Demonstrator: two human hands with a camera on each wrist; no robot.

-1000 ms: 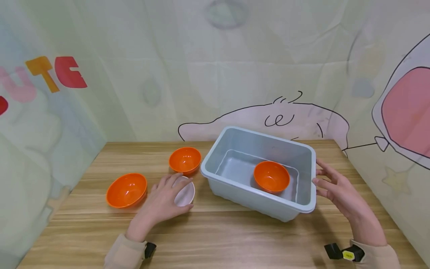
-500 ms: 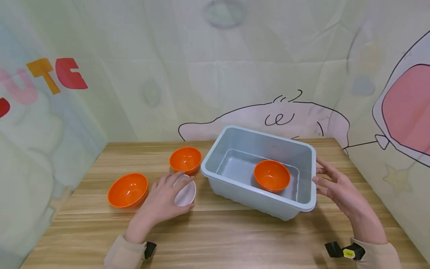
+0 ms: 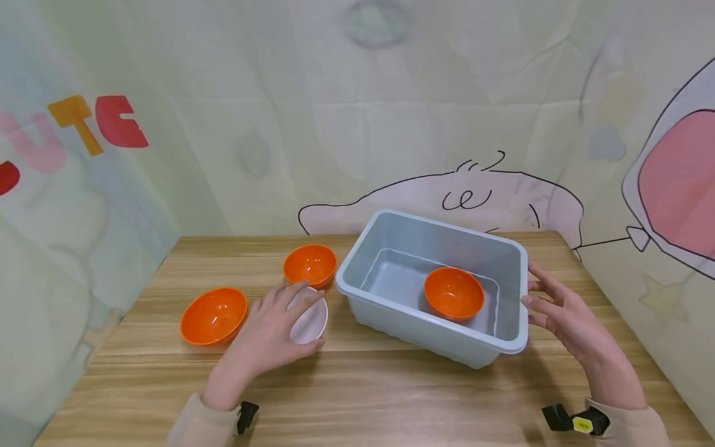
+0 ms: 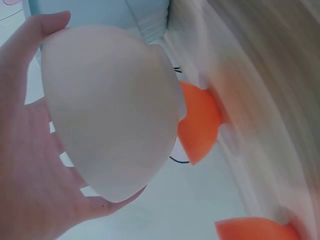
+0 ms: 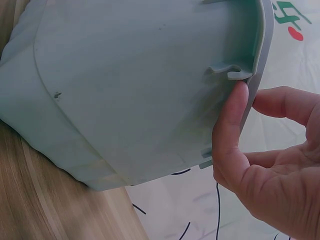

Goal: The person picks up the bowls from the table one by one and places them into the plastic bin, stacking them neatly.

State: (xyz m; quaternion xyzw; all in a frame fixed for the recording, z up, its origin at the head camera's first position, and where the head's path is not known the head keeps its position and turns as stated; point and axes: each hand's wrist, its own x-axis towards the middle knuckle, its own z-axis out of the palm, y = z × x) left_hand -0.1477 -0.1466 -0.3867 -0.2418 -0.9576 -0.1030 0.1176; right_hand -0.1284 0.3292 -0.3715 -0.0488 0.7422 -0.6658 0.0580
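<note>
My left hand holds a white bowl by its rim, left of the grey-blue plastic bin. In the left wrist view the outside of the white bowl fills the middle, thumb at one side and fingers at the other. Whether its base touches the table I cannot tell. My right hand pinches the rim at the bin's right end; in the right wrist view the bin wall shows, one finger tucked under its lip. An orange bowl lies inside the bin.
One orange bowl stands just behind the white bowl, near the bin's left corner. Another orange bowl sits left of my left hand. Everything is on a wooden table, with a printed cloth behind it.
My left hand and the white bowl have shifted very slightly toward the far side in the head view. The right hand, the bin and the orange bowls have kept their places.
</note>
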